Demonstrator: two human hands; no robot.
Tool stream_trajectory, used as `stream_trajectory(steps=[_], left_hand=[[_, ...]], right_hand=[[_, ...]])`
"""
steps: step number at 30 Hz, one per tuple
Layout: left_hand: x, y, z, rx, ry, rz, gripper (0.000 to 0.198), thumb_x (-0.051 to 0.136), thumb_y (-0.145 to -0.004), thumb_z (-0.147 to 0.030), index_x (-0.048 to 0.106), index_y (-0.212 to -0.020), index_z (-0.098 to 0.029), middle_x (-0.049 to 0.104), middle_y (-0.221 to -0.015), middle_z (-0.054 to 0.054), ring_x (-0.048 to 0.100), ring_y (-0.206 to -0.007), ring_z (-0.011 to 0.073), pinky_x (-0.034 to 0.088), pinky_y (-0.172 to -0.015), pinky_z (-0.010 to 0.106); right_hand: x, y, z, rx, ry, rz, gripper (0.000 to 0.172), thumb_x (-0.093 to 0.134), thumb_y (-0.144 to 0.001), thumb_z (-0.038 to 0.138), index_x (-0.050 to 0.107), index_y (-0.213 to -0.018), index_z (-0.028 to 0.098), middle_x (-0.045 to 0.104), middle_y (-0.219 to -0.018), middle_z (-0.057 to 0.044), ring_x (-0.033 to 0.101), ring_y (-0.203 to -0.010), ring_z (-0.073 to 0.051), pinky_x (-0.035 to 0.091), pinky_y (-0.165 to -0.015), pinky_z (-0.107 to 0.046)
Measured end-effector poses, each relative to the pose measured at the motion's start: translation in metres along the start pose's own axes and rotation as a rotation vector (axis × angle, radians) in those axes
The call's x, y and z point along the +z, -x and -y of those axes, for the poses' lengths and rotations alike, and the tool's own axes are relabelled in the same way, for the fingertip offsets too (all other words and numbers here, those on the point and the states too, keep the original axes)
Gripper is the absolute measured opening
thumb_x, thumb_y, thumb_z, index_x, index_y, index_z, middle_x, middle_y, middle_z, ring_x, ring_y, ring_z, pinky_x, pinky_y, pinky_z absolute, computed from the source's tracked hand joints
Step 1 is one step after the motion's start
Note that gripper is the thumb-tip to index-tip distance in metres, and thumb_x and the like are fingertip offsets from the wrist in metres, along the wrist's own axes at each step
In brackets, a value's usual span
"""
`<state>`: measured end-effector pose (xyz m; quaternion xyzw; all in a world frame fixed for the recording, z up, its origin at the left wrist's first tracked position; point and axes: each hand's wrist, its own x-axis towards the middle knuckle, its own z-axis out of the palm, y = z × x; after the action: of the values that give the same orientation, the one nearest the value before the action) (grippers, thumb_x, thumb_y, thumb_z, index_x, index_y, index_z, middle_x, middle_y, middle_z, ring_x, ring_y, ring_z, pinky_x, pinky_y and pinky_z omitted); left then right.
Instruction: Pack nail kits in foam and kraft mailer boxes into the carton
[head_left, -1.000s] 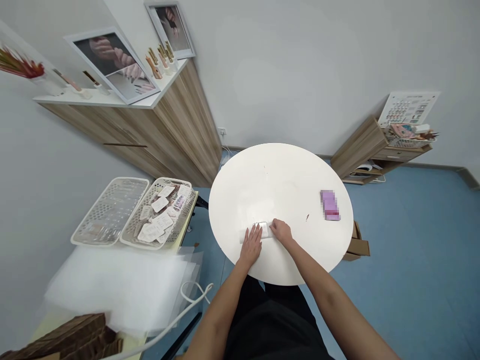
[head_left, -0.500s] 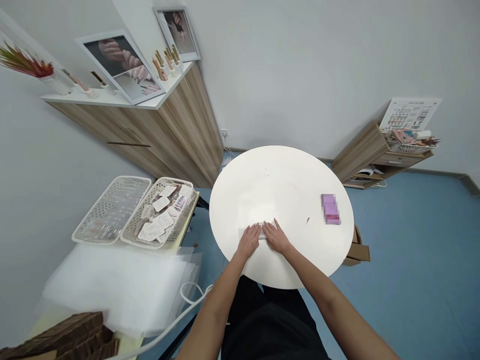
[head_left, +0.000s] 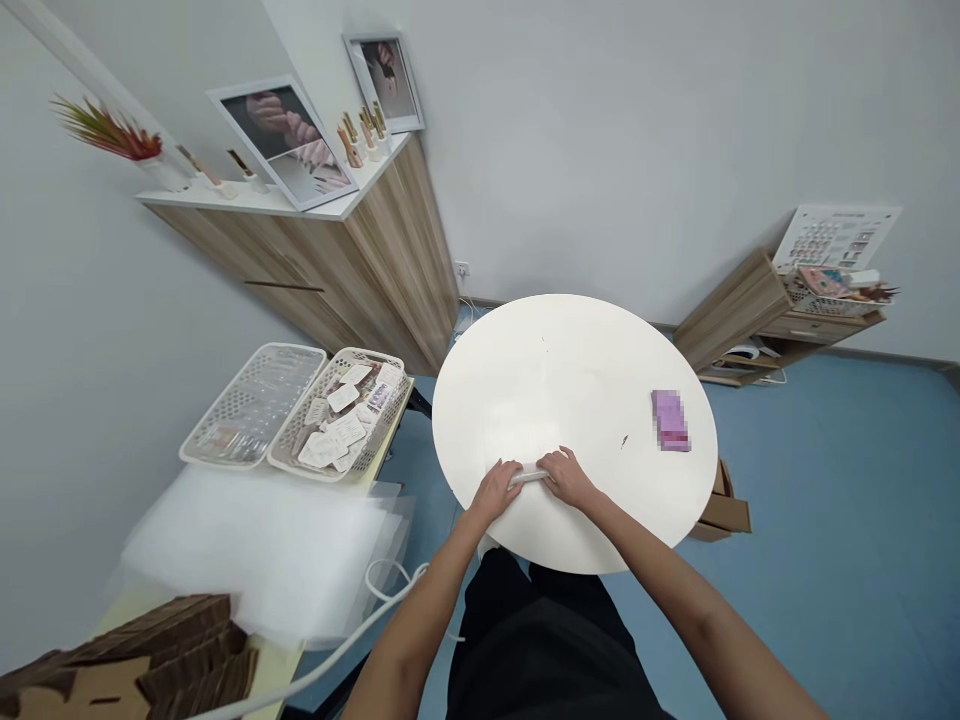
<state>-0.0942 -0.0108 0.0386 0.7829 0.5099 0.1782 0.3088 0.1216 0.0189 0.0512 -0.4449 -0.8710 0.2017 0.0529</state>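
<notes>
A small, pale, translucent wrapped bundle point(head_left: 529, 475) lies low over the near part of the round white table point(head_left: 585, 350). My left hand point(head_left: 496, 491) grips its left end with bent fingers. The opposite end is in my right hand point(head_left: 568, 478), whose fingers curl over it. Whatever is inside the wrapping cannot be made out. Farther right on the table lies a purple flat pack point(head_left: 670, 420), blurred into pixels.
At left, translucent sheets point(head_left: 262, 550) spread over a side table. Two white baskets point(head_left: 255, 405) stand there, one with cards. Brown folded cardboard point(head_left: 172, 650) and a white cable point(head_left: 322, 665) are nearer. An open carton point(head_left: 724, 510) sits on the floor at right.
My hands, flat on the pale material half a second ago, now curl around its ends. The material looks narrower and more rolled. The camera view has shifted slightly.
</notes>
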Motion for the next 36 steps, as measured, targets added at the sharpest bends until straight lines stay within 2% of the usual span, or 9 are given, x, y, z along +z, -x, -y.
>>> stream_trajectory(steps=[3,7,13,18,22,24,27,30,36], left_hand=[[-0.009,-0.010,0.006,-0.084,0.060,-0.004,0.021,0.043,-0.096,-0.035,0.057,-0.110,-0.028,0.067,-0.103,-0.002,0.063,-0.092,0.0184,0.034,-0.111,0.047],[-0.013,-0.029,0.018,-0.166,0.061,-0.074,0.024,0.047,-0.094,-0.040,0.065,-0.100,-0.025,0.069,-0.099,0.003,0.060,-0.096,0.0223,0.047,-0.093,0.039],[-0.010,-0.048,0.037,-0.276,-0.011,-0.116,0.018,0.054,-0.091,-0.036,0.065,-0.101,-0.025,0.068,-0.090,0.003,0.060,-0.093,0.0225,0.048,-0.082,0.035],[0.000,-0.055,0.044,-0.323,-0.087,-0.111,0.017,0.057,-0.090,-0.033,0.063,-0.103,-0.025,0.068,-0.090,0.004,0.061,-0.093,0.0243,0.045,-0.089,0.041],[0.001,-0.058,0.043,-0.324,-0.138,-0.099,0.018,0.057,-0.089,-0.032,0.062,-0.104,-0.024,0.068,-0.090,0.006,0.059,-0.098,0.0280,0.041,-0.094,0.048],[-0.003,-0.059,0.040,-0.286,-0.197,-0.132,0.026,0.056,-0.088,-0.033,0.060,-0.112,-0.023,0.067,-0.104,0.010,0.057,-0.106,0.0308,0.040,-0.096,0.051],[-0.007,-0.057,0.036,-0.112,-0.339,-0.169,0.039,0.050,-0.090,-0.026,0.052,-0.128,-0.021,0.057,-0.132,0.013,0.049,-0.123,0.0317,0.033,-0.107,0.054],[-0.007,-0.051,0.031,0.070,-0.403,-0.083,0.045,0.041,-0.091,-0.018,0.047,-0.135,-0.022,0.055,-0.138,0.010,0.042,-0.134,0.0272,0.018,-0.116,0.054],[0.002,-0.026,0.028,0.169,-0.389,0.028,0.069,0.049,-0.089,-0.041,0.026,-0.149,-0.016,0.041,-0.150,0.017,0.031,-0.143,0.0307,0.006,-0.117,0.061]], right_hand=[[-0.004,-0.011,-0.006,0.085,-0.097,0.009,0.022,0.045,-0.092,0.019,0.061,-0.106,0.023,0.068,-0.092,-0.002,0.060,-0.087,-0.019,0.035,-0.100,-0.040],[-0.008,-0.035,-0.015,0.203,-0.187,0.032,0.018,0.052,-0.090,0.026,0.064,-0.103,0.023,0.068,-0.095,-0.004,0.059,-0.091,-0.020,0.043,-0.084,-0.032],[-0.005,-0.062,-0.028,0.302,-0.287,0.076,0.024,0.058,-0.086,0.026,0.063,-0.110,0.026,0.068,-0.103,-0.003,0.059,-0.098,-0.022,0.043,-0.084,-0.034],[0.006,-0.070,-0.036,0.340,-0.194,0.117,0.023,0.059,-0.086,0.028,0.063,-0.108,0.025,0.065,-0.109,-0.005,0.054,-0.106,-0.026,0.042,-0.087,-0.039],[0.010,-0.067,-0.033,0.326,-0.106,0.051,0.025,0.059,-0.085,0.030,0.062,-0.109,0.023,0.062,-0.114,-0.009,0.051,-0.107,-0.027,0.041,-0.092,-0.045],[0.011,-0.063,-0.029,0.269,-0.038,-0.032,0.030,0.058,-0.085,0.028,0.060,-0.115,0.023,0.060,-0.120,-0.010,0.049,-0.112,-0.028,0.035,-0.101,-0.051],[0.013,-0.056,-0.020,0.094,0.095,-0.108,0.038,0.051,-0.088,0.019,0.055,-0.126,0.021,0.057,-0.132,-0.011,0.041,-0.128,-0.029,0.012,-0.114,-0.059],[0.019,-0.047,-0.013,-0.038,0.151,-0.077,0.044,0.042,-0.092,0.019,0.049,-0.135,0.018,0.053,-0.139,-0.011,0.038,-0.133,-0.028,-0.002,-0.116,-0.060],[0.032,-0.021,-0.007,-0.077,0.157,-0.011,0.071,0.050,-0.089,0.046,0.033,-0.148,0.010,0.039,-0.151,-0.019,0.034,-0.138,-0.033,0.001,-0.117,-0.061]])
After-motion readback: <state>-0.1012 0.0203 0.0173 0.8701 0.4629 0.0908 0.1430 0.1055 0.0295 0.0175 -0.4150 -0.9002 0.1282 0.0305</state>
